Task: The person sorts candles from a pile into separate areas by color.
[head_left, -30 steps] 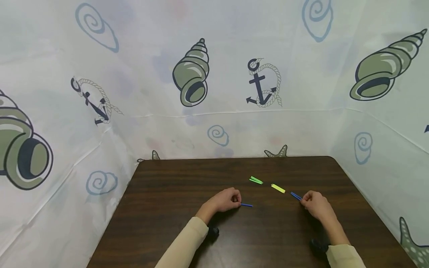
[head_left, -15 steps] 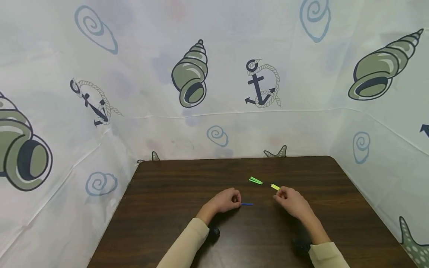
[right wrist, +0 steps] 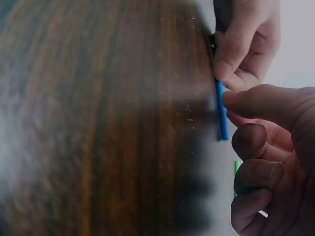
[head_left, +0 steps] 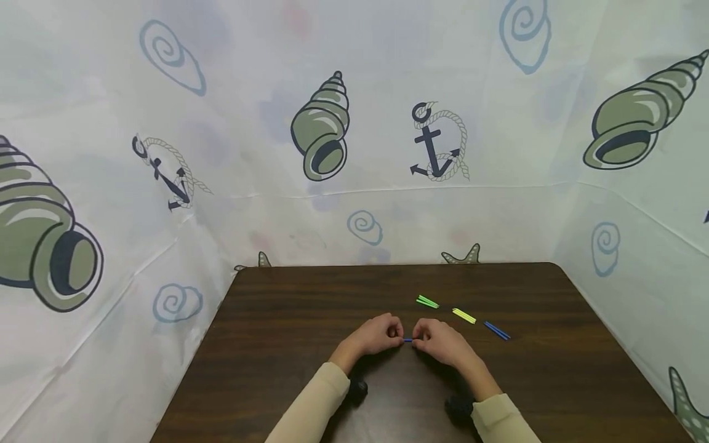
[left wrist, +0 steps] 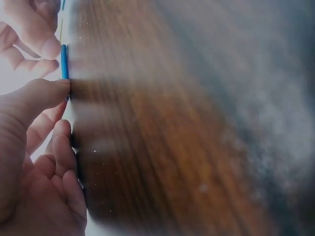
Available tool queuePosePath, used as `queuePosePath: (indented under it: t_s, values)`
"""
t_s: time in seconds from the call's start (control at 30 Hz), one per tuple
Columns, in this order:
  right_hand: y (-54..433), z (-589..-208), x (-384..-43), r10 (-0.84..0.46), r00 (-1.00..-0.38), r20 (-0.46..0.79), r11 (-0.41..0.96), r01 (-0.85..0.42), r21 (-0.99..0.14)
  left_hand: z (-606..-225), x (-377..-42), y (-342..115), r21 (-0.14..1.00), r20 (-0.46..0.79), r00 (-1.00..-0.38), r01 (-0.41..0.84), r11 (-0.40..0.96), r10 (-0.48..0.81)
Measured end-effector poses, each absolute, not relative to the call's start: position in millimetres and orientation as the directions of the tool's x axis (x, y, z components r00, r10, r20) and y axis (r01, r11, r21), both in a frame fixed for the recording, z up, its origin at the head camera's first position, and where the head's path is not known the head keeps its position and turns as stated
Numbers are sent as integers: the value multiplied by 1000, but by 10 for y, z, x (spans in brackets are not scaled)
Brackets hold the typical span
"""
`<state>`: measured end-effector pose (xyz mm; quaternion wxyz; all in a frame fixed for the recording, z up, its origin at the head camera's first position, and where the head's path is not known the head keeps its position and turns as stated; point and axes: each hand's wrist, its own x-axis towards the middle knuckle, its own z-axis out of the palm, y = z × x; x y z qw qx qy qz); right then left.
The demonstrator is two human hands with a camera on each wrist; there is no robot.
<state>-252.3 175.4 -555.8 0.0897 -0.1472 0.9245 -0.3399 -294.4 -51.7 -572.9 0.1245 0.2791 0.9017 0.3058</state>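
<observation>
A thin blue stick (head_left: pixel 408 340) lies low at the tabletop between my two hands. My left hand (head_left: pixel 373 335) pinches its left end between thumb and index finger, as the left wrist view shows with the blue stick (left wrist: pixel 64 61) jutting past the thumb. My right hand (head_left: pixel 440 341) is at the other end, thumb and index finger bent close over it. In the right wrist view the right thumb (right wrist: pixel 241 98) comes up to the stick's side without covering it; whether it grips is unclear. Two blue sticks (head_left: pixel 496 330) lie to the right.
Behind the hands on the brown wooden table (head_left: pixel 310 295) lie a bundle of yellow sticks (head_left: pixel 464 315) and a bundle of green sticks (head_left: pixel 428 301). A white cloth (head_left: pixel 249 227) printed with shells and anchors hangs around the table's back and sides.
My right hand has moved left from beside the blue pair, past the yellow sticks, to the stick at my left hand. The blue pair is uncovered. My left hand keeps its pinch.
</observation>
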Motion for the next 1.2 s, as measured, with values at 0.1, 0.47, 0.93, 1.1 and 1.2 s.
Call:
queuePosePath:
  t_s: [0.1, 0.47, 0.93, 1.1, 1.2]
  values:
    - [1732, -5574, -2530, -330, -940, -82, 736, -202, -647, -5696, -2907, -510, 610, -45, -816, 435, 663, 576]
    - [1713, -5587, -2566, -310, -945, -107, 762, -180, -622, -5717, -2885, -534, 616, -40, -806, 445, 650, 591]
    - [1709, -5567, -2517, -283, -952, -121, 768, -149, -623, -5612, -2812, -543, 607, -70, -793, 448, 657, 605]
    - [1712, -5535, -2497, -304, -947, -105, 753, -171, -636, -5620, -2804, -563, 601, -69, -802, 442, 666, 594]
    - [1730, -5516, -2477, -316, -944, -93, 742, -185, -644, -5637, -2812, -580, 599, -58, -804, 446, 665, 592]
